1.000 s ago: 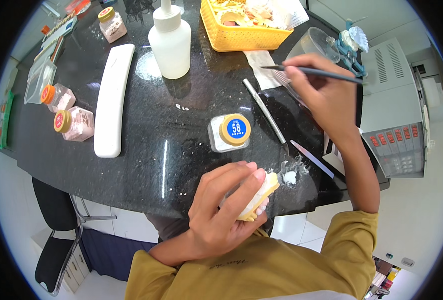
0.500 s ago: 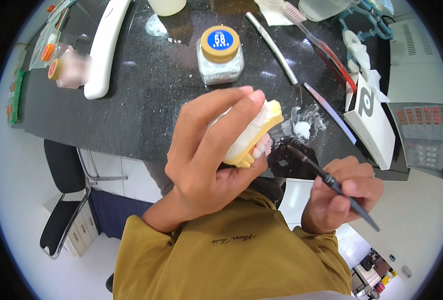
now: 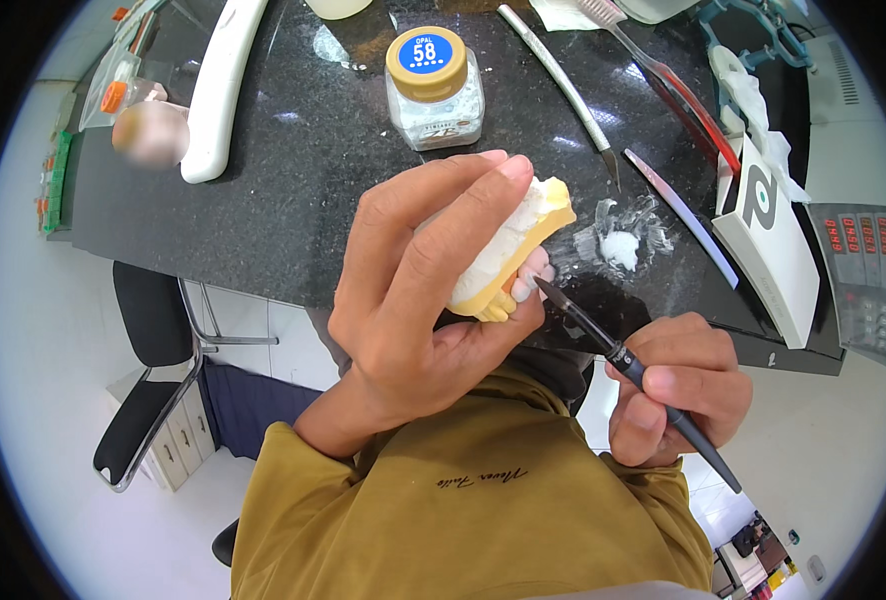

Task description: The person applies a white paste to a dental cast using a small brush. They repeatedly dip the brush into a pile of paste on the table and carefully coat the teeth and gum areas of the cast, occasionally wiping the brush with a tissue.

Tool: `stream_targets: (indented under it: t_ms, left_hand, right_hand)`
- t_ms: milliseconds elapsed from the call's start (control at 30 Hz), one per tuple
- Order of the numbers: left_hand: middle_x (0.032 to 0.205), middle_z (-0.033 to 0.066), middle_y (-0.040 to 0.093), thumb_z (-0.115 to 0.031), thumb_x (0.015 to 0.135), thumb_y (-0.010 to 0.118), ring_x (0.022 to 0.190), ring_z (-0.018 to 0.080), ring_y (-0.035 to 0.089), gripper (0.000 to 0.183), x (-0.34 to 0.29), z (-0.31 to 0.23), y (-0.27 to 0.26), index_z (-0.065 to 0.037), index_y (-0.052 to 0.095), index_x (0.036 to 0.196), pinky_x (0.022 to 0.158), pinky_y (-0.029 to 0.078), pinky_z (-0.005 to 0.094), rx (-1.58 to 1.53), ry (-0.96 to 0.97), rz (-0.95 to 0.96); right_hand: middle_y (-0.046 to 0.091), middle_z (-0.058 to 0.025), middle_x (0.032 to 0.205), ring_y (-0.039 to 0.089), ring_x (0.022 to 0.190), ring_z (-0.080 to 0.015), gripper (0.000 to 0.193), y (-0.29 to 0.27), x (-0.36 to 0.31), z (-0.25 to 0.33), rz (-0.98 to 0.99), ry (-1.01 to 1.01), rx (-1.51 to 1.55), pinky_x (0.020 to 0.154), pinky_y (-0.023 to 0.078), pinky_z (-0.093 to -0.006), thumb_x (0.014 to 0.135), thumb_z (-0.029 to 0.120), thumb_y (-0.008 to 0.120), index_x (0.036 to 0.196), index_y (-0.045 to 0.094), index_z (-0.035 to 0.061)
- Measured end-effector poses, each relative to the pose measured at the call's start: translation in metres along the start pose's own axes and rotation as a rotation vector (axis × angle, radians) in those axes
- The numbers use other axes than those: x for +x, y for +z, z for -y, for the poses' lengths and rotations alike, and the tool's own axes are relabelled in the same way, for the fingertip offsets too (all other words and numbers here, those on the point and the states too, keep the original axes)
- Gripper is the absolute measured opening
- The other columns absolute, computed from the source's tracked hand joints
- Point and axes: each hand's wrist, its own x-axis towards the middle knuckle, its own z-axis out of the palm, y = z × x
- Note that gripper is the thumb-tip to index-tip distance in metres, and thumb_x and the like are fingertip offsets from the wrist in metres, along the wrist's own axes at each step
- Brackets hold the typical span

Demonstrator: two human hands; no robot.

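A white and yellow plaster dental model [image 3: 511, 262] is wrapped in the fingers of my left hand [image 3: 413, 285], held over the near edge of the bench. Pale pinkish-white teeth [image 3: 531, 275] show on its right side. My right hand [image 3: 683, 390] pinches a dark-handled fine brush [image 3: 603, 338], its tip at those teeth and seemingly touching them. Just beyond the brush lies a small heap of white paste [image 3: 620, 250] with smears around it. Behind my left hand stands a square glass jar [image 3: 435, 95] of white powder, closed with a gold lid. My left palm hides part of the model.
Right of the paste lie a slim knife [image 3: 563, 85], a lilac file [image 3: 683, 220], a red toothbrush [image 3: 678, 90] and a white box [image 3: 771, 250]. A long white device [image 3: 225, 95] lies at left, a blue articulator [image 3: 758, 35] far right. A black chair [image 3: 153, 340] stands beyond the bench edge.
My right hand has brought the brush tip up and left to the model's teeth, from a spot a little apart. The left hand keeps its hold; the whole view has shifted slightly.
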Motion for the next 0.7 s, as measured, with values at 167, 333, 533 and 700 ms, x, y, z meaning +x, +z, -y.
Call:
stream_targets:
  t_ms: [167, 333, 533, 700]
  left_hand:
    - [0.111, 0.0195, 0.058, -0.005, 0.074, 0.074, 0.097, 0.0243, 0.062, 0.046, 0.0004, 0.0004, -0.0014, 0.003, 0.057, 0.116, 0.078, 0.057, 0.0313, 0.007, 0.009, 0.016]
    - [0.111, 0.02, 0.058, -0.004, 0.074, 0.074, 0.097, 0.0249, 0.062, 0.047, 0.0006, 0.0007, -0.0021, 0.003, 0.056, 0.117, 0.078, 0.057, 0.0313, 0.019, 0.015, 0.026]
    - [0.112, 0.0203, 0.058, -0.003, 0.073, 0.075, 0.097, 0.026, 0.062, 0.049, 0.0001, 0.0007, -0.0014, 0.003, 0.056, 0.118, 0.079, 0.056, 0.0318, 0.011, 0.018, 0.021]
    - [0.111, 0.0207, 0.058, -0.003, 0.073, 0.075, 0.097, 0.0255, 0.062, 0.05, 0.0014, 0.0015, -0.0027, 0.003, 0.056, 0.118, 0.08, 0.056, 0.0316, 0.025, 0.046, 0.032]
  right_hand:
    - [0.058, -0.0083, 0.068, 0.057, 0.052, -0.0169, 0.02, -0.0005, -0.0005, -0.0001, 0.004, 0.003, -0.011, 0.045, 0.047, -0.0252, 0.071, 0.002, 0.067, 0.09, 0.06, -0.0003]
    - [0.058, -0.0083, 0.069, 0.057, 0.05, -0.0163, 0.02, -0.0013, -0.0007, -0.0032, -0.009, -0.006, 0.02, 0.043, 0.046, -0.0247, 0.071, 0.003, 0.067, 0.09, 0.06, -0.0007]
    - [0.058, -0.009, 0.07, 0.056, 0.049, -0.0158, 0.02, -0.0015, -0.0007, -0.0034, -0.002, -0.004, 0.024, 0.043, 0.045, -0.0238, 0.072, 0.003, 0.067, 0.09, 0.06, -0.0012]
    - [0.058, -0.0088, 0.07, 0.056, 0.048, -0.0158, 0.019, -0.002, 0.001, -0.0034, -0.014, 0.01, 0.045, 0.042, 0.045, -0.0241, 0.072, 0.003, 0.067, 0.09, 0.06, -0.0013]
